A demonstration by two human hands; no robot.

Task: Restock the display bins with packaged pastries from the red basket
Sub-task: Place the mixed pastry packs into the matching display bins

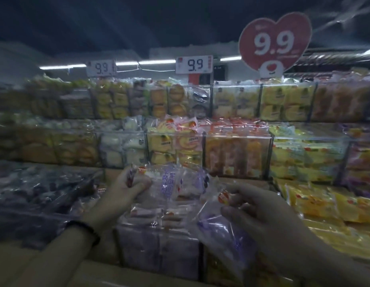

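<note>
Holding one purple packet in each hand, we stand over the purple bin (138,253), so we judge the step to be placing these two. Our left hand (123,189) curls round the end of the left packet (171,183), which hangs above the back of the bin. Our right hand (269,212) pinches the right packet (217,230) near its top corner, low over the bin's front right.

Rows of like packets fill the bin close to its rim. The next move calls for laying each packet flat on those rows and tucking it in, so that it cannot slide over the clear front wall. We cannot see the basket.

Dark packets (45,189) lie just to the left and yellow packets (324,206) just to the right, so a loose packet could spill into the wrong sort. Tiers of other pastries rise behind, under price tags (194,64) and a heart sign (275,41). Blur hides most of the print.
</note>
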